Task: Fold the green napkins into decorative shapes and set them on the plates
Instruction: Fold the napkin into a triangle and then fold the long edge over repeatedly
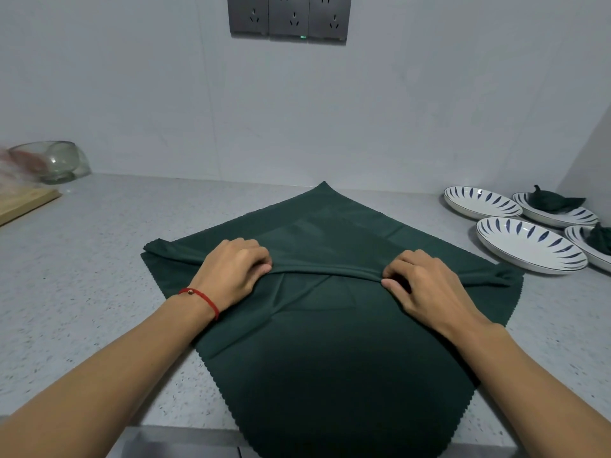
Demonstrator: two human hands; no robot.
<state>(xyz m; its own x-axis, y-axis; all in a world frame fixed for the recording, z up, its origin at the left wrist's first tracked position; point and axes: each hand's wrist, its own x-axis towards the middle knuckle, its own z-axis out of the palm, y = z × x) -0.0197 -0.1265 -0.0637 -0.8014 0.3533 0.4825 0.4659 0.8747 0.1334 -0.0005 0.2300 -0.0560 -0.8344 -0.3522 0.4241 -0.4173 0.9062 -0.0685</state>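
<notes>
The far right plate point(593, 247) was cut off, two plates held folded napkins point(552, 201), and the left hand point(231, 269) and right hand point(426, 285) pinched the big napkin point(330, 358) on the counter point(99, 259).

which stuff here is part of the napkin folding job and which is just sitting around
Part of the job:
- napkin being pleated, pinched by left hand and right hand
- empty plates
- plates with folded napkins

Just lying about:
- glass bowl
- wooden board
- wall sockets
</notes>
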